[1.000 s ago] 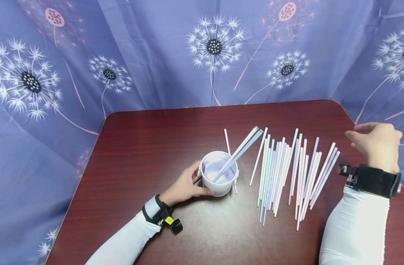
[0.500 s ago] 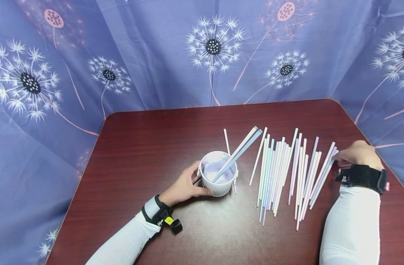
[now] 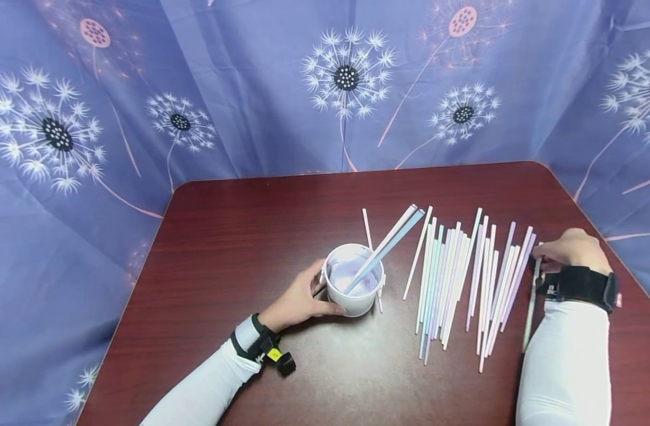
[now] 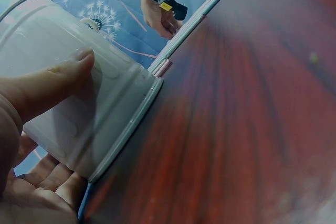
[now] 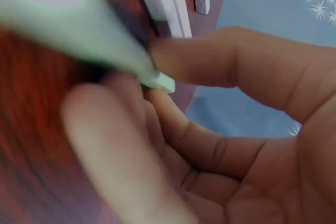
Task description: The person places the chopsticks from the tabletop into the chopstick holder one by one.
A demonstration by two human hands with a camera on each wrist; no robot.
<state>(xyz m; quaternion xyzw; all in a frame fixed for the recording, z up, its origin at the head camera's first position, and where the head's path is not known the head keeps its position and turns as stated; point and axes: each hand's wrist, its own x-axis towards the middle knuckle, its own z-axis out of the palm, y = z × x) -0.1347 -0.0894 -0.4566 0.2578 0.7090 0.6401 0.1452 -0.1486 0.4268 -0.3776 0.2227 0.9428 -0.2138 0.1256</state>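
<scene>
On the table's middle stands a small white bucket [image 3: 353, 303], with a white straw and a light blue straw [image 3: 387, 248] leaning out to the right. My left hand [image 3: 305, 299] grips its left side; in the left wrist view the thumb [image 4: 63, 80] lies along the wall and the fingers curve beneath. At the right, my right hand [image 3: 575, 251] pinches the far end of a pale green straw [image 3: 530, 310] between thumb and fingers. That straw looks blurred in the right wrist view, and my forearm hides its near end.
Many pastel straws [image 3: 444, 284] lie side by side between the bucket and my right hand, in two loose groups. Another straw [image 3: 367, 228] lies partly behind the bucket. A blue dandelion-print cloth [image 3: 277, 106] hangs around the brown table [image 3: 223, 236].
My right hand has come down and left onto the rightmost straws, and now pinches a pale green one, drawn apart to the right. The left hand and bucket stay in place.
</scene>
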